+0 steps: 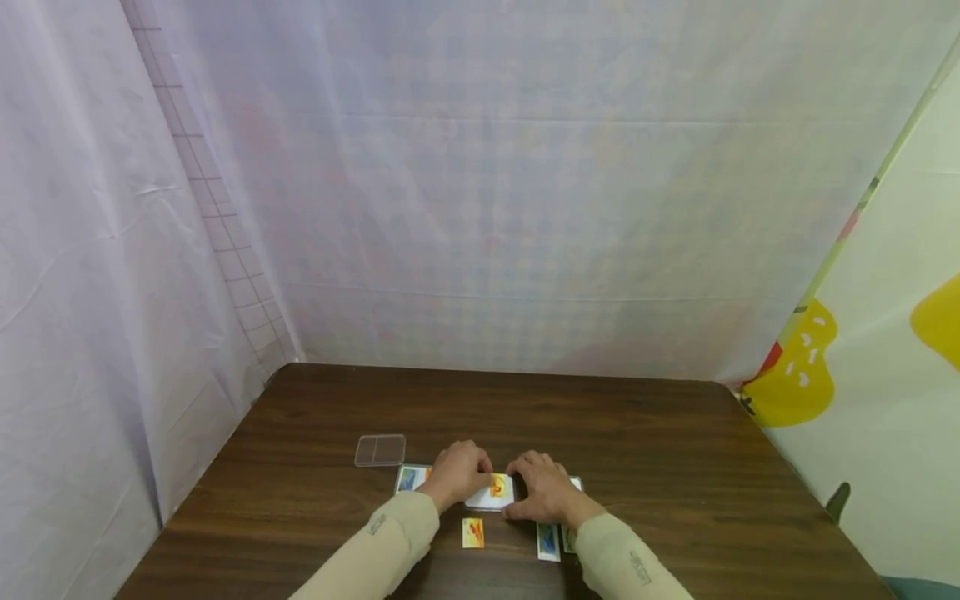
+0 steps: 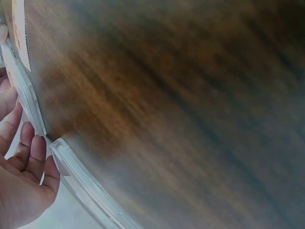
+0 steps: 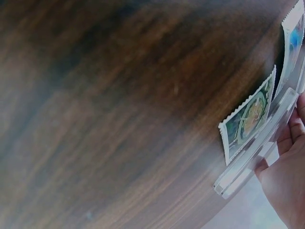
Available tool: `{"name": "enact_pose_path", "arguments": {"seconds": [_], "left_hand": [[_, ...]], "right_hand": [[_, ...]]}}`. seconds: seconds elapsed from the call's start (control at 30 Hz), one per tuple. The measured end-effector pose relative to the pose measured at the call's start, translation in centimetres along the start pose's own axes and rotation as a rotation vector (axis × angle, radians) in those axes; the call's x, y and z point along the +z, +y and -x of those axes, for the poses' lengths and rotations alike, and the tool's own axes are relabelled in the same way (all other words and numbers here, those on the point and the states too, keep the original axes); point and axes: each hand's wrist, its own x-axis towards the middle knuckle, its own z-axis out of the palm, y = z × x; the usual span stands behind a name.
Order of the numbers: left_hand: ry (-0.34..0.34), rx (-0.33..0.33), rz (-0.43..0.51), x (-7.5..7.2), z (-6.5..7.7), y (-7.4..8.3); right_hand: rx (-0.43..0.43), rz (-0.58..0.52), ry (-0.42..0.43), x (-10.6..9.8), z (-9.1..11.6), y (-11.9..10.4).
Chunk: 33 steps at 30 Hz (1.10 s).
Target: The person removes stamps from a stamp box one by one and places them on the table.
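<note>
A clear plastic case [image 1: 480, 504] with a white inside lies between the hands, and a yellow-orange stamp [image 1: 498, 487] sits in it. The thumb and forefinger of my left hand [image 1: 456, 472] come together at that stamp's left edge. My right hand [image 1: 546, 488] spans the case's right side, thumb at the near corner and fingers at the far one. Under the left forearm is another case [image 2: 90, 186] with a blue stamp [image 1: 408, 478] in view. A third case [image 3: 259, 148] lies under the right hand, mostly hidden in the head view.
On the brown wooden table [image 1: 637, 425], a clear lid-like plate [image 1: 380, 450] lies at the back left. Nearer the front are a yellow-red stamp [image 1: 472, 533], a blue stamp [image 1: 548, 542] and a green one [image 3: 248, 119]. White curtains [image 1: 487, 208] hang behind.
</note>
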Motion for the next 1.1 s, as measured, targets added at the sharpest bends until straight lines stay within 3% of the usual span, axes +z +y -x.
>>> {"name": "enact_pose_path", "arguments": {"seconds": [0.5, 1.1], "left_hand": [[0.005, -0.011, 0.033, -0.04, 0.0, 0.09], [0.016, -0.025, 0.175, -0.33, -0.02, 0.15]], "right_hand": [[-0.009, -0.006, 0.002, -0.03, 0.02, -0.03], [-0.013, 0.007, 0.014, 0.11, -0.08, 0.15]]}}
